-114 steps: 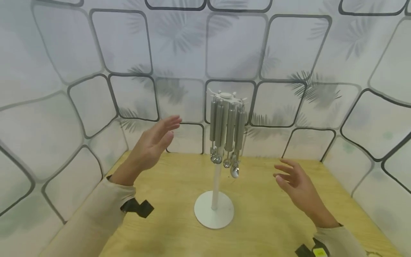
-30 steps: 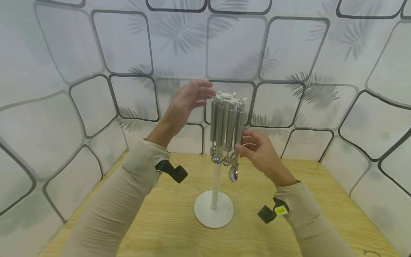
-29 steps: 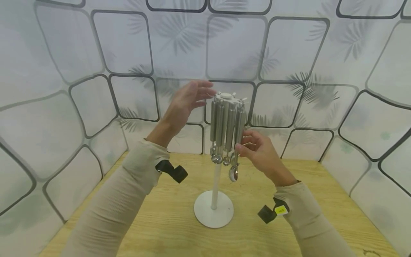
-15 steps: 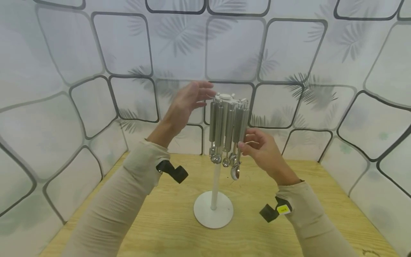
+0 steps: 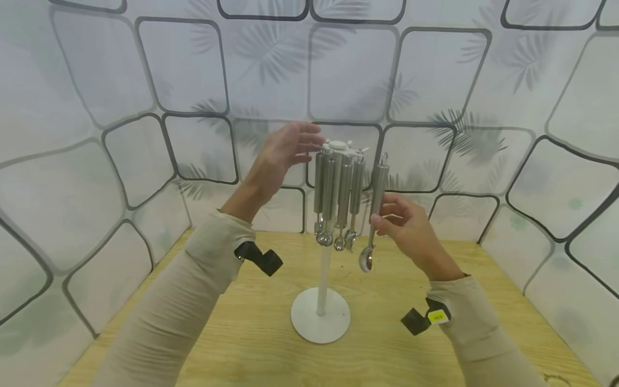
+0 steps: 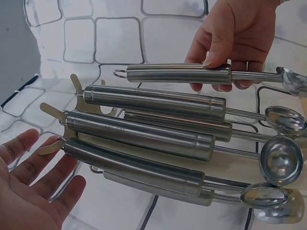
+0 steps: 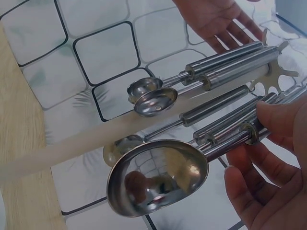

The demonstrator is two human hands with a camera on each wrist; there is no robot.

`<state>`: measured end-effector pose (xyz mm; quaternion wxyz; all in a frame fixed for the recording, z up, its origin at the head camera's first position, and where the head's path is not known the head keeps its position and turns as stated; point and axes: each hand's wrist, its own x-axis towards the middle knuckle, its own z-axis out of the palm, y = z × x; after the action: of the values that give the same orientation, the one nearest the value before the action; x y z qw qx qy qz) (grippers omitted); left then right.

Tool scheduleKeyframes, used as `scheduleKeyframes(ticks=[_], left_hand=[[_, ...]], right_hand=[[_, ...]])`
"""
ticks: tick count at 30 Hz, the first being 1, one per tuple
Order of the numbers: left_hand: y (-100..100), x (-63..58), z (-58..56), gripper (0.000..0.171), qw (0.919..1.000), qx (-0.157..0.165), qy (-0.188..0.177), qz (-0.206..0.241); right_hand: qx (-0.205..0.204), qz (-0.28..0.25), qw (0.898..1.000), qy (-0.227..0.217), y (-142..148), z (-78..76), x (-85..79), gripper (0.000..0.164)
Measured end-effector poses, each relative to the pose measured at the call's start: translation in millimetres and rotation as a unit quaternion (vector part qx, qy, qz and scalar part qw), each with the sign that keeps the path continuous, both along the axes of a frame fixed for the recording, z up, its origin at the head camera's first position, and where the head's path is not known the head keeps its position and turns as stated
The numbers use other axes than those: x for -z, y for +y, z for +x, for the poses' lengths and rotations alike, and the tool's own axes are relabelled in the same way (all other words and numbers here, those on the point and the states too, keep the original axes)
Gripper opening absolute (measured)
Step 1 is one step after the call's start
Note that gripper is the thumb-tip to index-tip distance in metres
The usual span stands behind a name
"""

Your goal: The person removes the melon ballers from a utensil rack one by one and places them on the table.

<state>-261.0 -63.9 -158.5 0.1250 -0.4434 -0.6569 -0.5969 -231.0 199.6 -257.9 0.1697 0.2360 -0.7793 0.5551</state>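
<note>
In the head view, a person's right hand [image 5: 403, 228], thumb and fingers bent around it, grasps a shiny silver metal spoon [image 5: 379, 188] with a thick tubular handle and an oval bowl, held nearly upright just right of a white stand [image 5: 321, 317] with a round base and a prong-ringed top. Other silver metal utensils [image 5: 329, 185] with similar handles hang from it, bowls down, above a pale yellow wood-grained surface [image 5: 232, 322]; on the far side is a white backdrop [image 5: 271, 54] patterned with grey rounded squares and leaves. The left hand [image 5: 285, 153] is released, fingers extended beside the top's left side. The left wrist view adds the small wire loop [image 6: 120, 73] at the spoon's end, apart from the prongs, and faint lettering on hanging handles; one prong overlaps the left fingers, though I cannot tell whether they touch. The right wrist view shows the spoon's deep, reflective bowl and the collar [image 7: 250, 132] where handle meets shaft.
</note>
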Motion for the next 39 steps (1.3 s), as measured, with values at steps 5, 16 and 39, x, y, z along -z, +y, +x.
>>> scheduleKeyframes(ticks=[5, 16, 39], left_hand=[[0.5, 0.7, -1.4, 0.049, 1.0000, -0.001, -0.002, 0.003], [0.1, 1.6, -2.6, 0.044, 0.9998, -0.017, 0.000, -0.007], [-0.6, 5.3, -4.0, 0.042, 0.9996, -0.015, 0.020, -0.015]], right_hand=[[0.007, 0.000, 1.000, -0.004, 9.3, 0.8, 4.4, 0.032], [0.040, 0.034, 0.998, -0.026, 36.8, -0.1, 24.7, 0.034], [0.094, 0.016, 0.988, -0.122, 84.2, 1.5, 88.8, 0.040]])
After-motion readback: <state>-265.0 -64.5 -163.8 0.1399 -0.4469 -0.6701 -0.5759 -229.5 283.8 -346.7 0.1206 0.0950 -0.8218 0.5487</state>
